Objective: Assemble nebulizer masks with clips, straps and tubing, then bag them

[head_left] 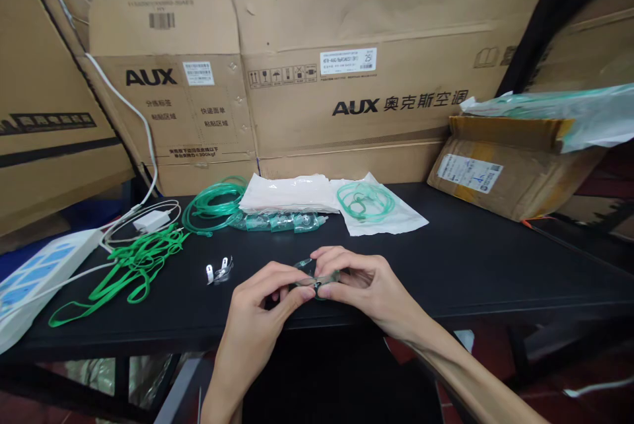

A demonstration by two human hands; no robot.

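Near the table's front edge, my left hand (270, 295) and my right hand (359, 282) meet, thumbs and fingers pinching a small see-through green plastic oxygen mask (317, 284). Fingers cover most of the mask, and a dark round spot shows between the thumb tips. Left of my hands lie small clear pieces with white tags (218, 271). Beyond them, several clear green masks (282, 222) rest in a row beside coiled green tubing (211, 206). Green elastic straps (133, 259) lie in a tangle farther left.
White packets (290, 193) lie at the back, with another coil of green tubing (366, 201) on a white wrapper (391, 226). A power strip (44, 279) with cables stands at left. An open carton (515, 176) is at right. Large cardboard boxes (356, 28) wall the back.
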